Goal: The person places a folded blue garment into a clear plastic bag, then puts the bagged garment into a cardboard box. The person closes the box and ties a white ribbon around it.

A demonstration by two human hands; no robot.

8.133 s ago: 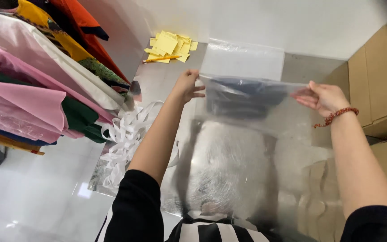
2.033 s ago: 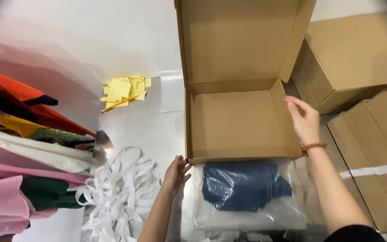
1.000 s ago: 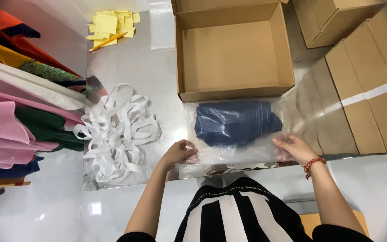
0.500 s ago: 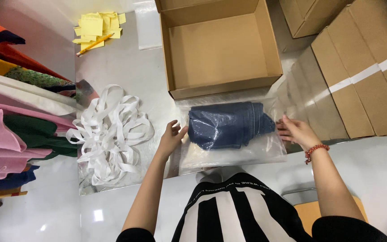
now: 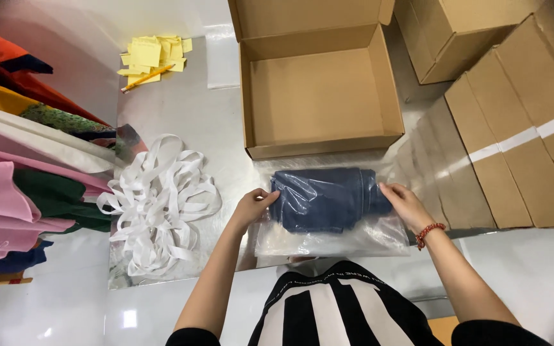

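The left hand [image 5: 251, 206] and right hand [image 5: 405, 205] pinch opposite ends of the clear plastic bag [image 5: 331, 221] on the steel table [image 5: 219, 134], its folded dark-blue garment [image 5: 325, 198] lying long axis left-to-right. Since half a second ago it sits squarer, nearer the open cardboard box [image 5: 318, 83] beyond.

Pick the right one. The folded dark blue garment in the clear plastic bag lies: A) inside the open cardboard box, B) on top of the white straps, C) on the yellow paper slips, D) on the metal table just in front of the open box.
D: the bagged blue garment lies on the metal table just before the empty open box, with the left hand and right hand at its two ends.
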